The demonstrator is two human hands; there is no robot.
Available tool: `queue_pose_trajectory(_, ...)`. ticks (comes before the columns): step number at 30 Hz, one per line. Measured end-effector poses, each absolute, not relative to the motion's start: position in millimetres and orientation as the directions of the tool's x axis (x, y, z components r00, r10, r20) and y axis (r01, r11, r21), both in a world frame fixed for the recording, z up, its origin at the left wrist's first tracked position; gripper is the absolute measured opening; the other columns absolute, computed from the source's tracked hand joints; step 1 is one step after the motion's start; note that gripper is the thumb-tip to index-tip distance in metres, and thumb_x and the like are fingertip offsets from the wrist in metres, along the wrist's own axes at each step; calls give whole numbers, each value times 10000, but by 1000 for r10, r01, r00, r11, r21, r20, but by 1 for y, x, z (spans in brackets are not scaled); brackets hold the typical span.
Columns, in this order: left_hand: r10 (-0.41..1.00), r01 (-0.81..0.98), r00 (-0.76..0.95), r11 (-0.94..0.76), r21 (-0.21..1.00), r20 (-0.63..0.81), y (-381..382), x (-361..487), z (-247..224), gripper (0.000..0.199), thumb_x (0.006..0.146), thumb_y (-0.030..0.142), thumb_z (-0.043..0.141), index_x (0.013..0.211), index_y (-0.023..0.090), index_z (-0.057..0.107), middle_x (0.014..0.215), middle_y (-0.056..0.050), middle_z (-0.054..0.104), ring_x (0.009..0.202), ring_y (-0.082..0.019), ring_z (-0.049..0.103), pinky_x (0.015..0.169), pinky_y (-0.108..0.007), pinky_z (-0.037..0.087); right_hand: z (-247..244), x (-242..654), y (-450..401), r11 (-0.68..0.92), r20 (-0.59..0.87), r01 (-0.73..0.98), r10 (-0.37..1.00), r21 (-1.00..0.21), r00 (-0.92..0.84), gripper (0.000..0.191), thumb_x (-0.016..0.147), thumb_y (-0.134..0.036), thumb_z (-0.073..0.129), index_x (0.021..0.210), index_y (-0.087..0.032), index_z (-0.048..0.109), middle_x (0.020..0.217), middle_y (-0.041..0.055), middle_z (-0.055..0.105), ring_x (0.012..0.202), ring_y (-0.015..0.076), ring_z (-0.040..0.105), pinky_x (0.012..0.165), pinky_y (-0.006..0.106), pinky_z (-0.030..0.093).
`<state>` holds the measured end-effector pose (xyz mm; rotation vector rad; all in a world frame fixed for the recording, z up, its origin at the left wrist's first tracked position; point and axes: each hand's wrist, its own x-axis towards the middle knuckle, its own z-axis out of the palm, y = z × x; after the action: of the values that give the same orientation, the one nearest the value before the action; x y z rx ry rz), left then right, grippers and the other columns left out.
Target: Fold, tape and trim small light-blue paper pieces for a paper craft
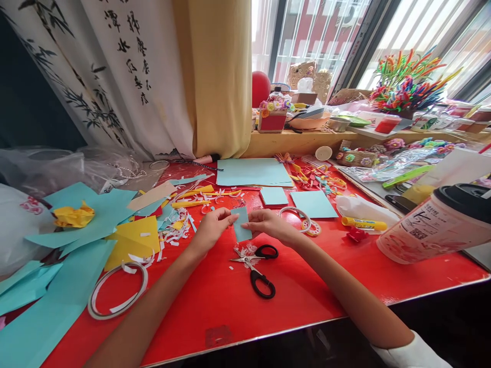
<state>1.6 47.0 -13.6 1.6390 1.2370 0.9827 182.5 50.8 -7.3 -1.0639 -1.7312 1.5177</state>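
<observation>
Small blue paper (241,234): we pinch its left side with our left hand (213,228), right side with our right hand (271,224); scissors (262,284) lie nearer.

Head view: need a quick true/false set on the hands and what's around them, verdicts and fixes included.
1. The left hand and right hand both touch the small blue paper. True.
2. The scissors are in the right hand. False: they lie on the red table.
3. The yellow tube lies to the right of the right hand. True.
4. The crumpled yellow paper is right of both hands. False: it is left of them.
5. The cup has a black lid. True.
</observation>
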Motion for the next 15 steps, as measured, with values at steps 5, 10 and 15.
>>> queue_pose_trajectory(5,983,216,122,-160,963,136,49,2,-17,280,714,437,565,702,158,556,685,9,539,667,-120,473,645,-232,376,-7,181,49,0,-92,179,857,-984,-506,325,734,-452,576,664,-141,512,648,5,569,643,125,609,634,262,505)
queue_pose_trajectory(10,983,177,111,-167,970,149,47,3,-18,277,735,430,552,707,154,563,683,6,543,662,-116,477,640,-233,384,-6,178,47,35,-67,191,862,-981,-502,290,741,-425,582,724,-138,539,748,32,595,726,141,613,677,279,516)
queue_pose_trajectory(15,976,305,176,-175,936,126,43,4,-16,295,730,441,549,645,159,544,620,20,503,610,-111,443,587,-234,351,-3,175,44,140,87,114,919,-984,-384,295,752,-418,566,899,-161,565,890,39,578,818,135,563,670,252,499)
